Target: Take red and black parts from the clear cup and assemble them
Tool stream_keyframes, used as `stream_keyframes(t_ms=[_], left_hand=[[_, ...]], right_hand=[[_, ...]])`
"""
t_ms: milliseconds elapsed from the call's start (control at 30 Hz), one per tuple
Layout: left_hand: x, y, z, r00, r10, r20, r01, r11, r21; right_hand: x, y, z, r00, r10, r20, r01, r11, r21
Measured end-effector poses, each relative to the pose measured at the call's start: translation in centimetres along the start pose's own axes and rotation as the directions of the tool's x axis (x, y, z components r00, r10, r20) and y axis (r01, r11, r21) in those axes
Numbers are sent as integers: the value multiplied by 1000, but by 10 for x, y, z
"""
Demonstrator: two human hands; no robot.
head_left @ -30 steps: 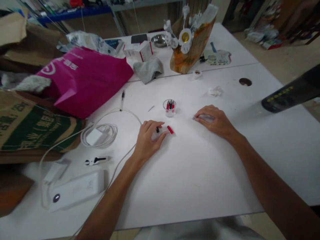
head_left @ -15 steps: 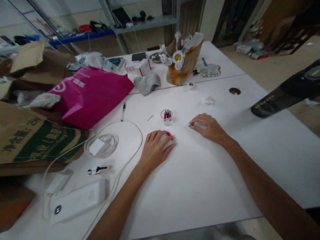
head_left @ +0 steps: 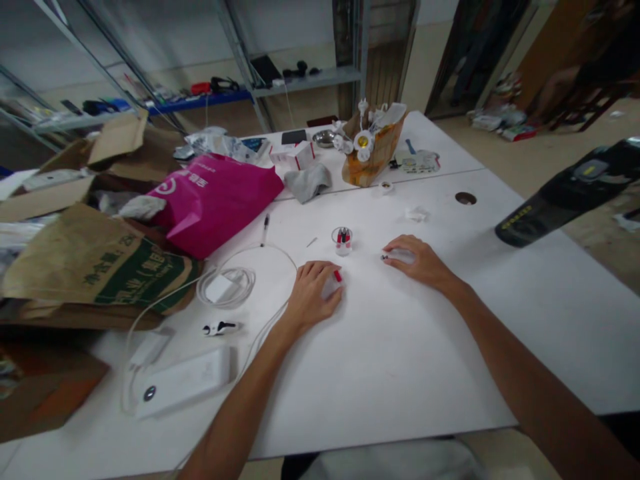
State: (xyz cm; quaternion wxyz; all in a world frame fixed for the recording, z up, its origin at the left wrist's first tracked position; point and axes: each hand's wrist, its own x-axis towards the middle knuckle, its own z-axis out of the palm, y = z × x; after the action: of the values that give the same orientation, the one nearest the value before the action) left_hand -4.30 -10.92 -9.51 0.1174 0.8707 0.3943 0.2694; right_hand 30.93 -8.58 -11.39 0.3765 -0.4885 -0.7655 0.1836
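Note:
My left hand (head_left: pixel 314 293) rests on the white table (head_left: pixel 400 360), fingers curled over a small clear piece with a red end (head_left: pixel 337 276). Further right, my right hand (head_left: pixel 417 259) lies on the table with its fingers closed around a small whitish object with a dark metal tip (head_left: pixel 386 257). Just beyond and between the hands stands a small clear cup (head_left: pixel 343 240) holding red and black clips.
A magenta bag (head_left: pixel 215 200), brown paper sacks (head_left: pixel 95 267) and cardboard crowd the left side. A white cable coil (head_left: pixel 225 287), a white power bank (head_left: pixel 183 380) and a pen (head_left: pixel 265 229) lie left of my hands. An orange bag of white sockets (head_left: pixel 367 147) stands behind. A dark device (head_left: pixel 565 197) juts in at right.
The camera has tilted up and pulled back, showing more of the shelves. My left fingers have closed over the clear red-ended piece. My right hand has stayed put.

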Motion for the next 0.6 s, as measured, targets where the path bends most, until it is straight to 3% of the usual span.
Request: stream_keyframes(t_ms=[200,600], left_hand=[[-1,-13,-7,999,-28,20,28,999,-29],[-2,-27,-13,999,48,17,-45,991,-126]], right_hand=[[-1,5,0,1000,-2,-9,2,1000,4],[-3,5,2,999,-42,-7,42,999,15]])
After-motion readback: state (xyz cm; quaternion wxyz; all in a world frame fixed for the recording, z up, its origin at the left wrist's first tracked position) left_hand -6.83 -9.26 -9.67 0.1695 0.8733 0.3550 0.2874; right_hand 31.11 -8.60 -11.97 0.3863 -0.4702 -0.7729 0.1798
